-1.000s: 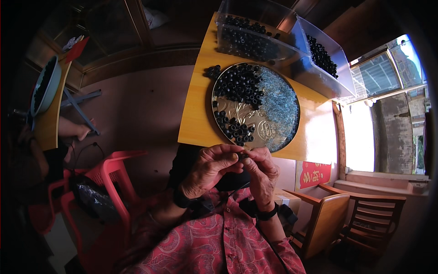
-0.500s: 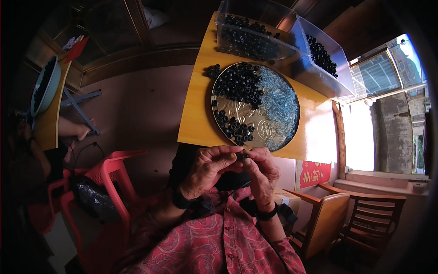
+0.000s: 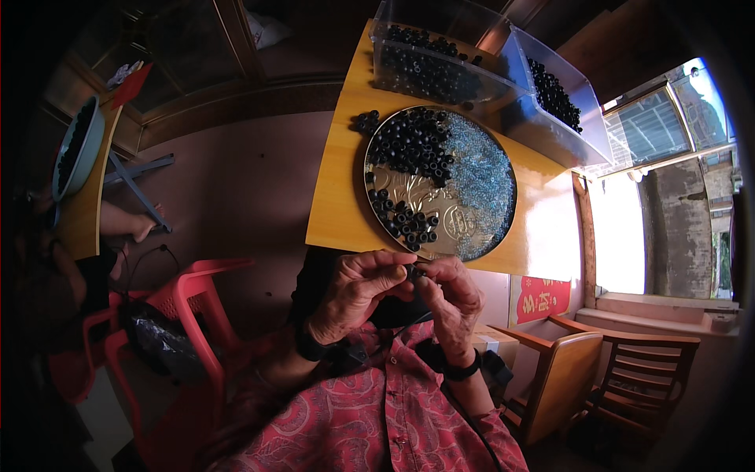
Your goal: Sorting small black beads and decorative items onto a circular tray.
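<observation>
My left hand [image 3: 355, 289] pinches a small black cylindrical part [image 3: 412, 271] between thumb and fingers, just off the near edge of the table. From the other side my right hand [image 3: 452, 303] closes its thumb and fingertips on the same part; anything smaller between them is too tiny to make out. Beyond my hands lies a round gold-coloured metal tray [image 3: 409, 189] with raised patterns. Black hollow parts [image 3: 413, 145] fill its left side, with a smaller cluster of them [image 3: 405, 222] at the near left. Small clear bluish pieces [image 3: 481, 185] cover its right side.
On the yellow table [image 3: 334, 197], two clear plastic bins [image 3: 452, 69] [image 3: 594, 141] of black parts stand behind the tray. Red plastic chairs [image 3: 197, 315] are at left, near another person's leg [image 3: 126, 222] and a basin [image 3: 94, 141]. Wooden chairs [image 3: 562, 385] stand right, below a bright window.
My right fingertips have shifted slightly on the black part, and the part has turned or tilted a little. My left hand stays almost in place; the tray looks the same.
</observation>
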`<state>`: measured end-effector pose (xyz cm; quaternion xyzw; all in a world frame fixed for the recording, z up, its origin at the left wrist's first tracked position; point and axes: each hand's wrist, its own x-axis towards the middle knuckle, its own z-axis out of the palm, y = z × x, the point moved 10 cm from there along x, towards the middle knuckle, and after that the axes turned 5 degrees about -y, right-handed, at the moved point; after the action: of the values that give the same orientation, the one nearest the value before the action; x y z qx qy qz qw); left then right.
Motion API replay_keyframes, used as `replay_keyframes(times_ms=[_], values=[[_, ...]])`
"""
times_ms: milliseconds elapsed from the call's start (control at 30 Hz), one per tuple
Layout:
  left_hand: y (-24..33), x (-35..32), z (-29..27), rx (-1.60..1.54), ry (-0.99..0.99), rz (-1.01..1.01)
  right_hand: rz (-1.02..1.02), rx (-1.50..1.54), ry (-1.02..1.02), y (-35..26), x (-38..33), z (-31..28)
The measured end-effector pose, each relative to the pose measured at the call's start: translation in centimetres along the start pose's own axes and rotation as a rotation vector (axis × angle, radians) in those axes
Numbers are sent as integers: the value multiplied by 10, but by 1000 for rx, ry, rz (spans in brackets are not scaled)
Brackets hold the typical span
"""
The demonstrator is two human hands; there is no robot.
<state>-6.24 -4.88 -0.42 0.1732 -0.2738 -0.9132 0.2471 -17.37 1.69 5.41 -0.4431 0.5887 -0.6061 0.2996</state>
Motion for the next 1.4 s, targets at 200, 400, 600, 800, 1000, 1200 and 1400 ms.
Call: replay_keyframes(times_ms=[200, 400, 600, 800, 1000, 1200, 1400], values=[[3, 0, 1, 78, -1, 4, 51, -34, 12, 0, 0, -3], [4, -1, 2, 107, -7, 9, 40, -76, 0, -3, 0, -5], [4, 0, 1, 137, -16, -10, -87, -251, -39, -21, 2, 0], [11, 0, -1, 322, 15, 40, -106, -367, -45, -33, 2, 7], [16, -2, -8, 470, 64, 76, -155, -459, -74, -35, 3, 13], [15, -7, -6, 426, 109, 2, -202, -536, -136, -37, 4, 25], [8, -5, -9, 485, 90, 19, -206, -592, -123, -34, 0, 32]])
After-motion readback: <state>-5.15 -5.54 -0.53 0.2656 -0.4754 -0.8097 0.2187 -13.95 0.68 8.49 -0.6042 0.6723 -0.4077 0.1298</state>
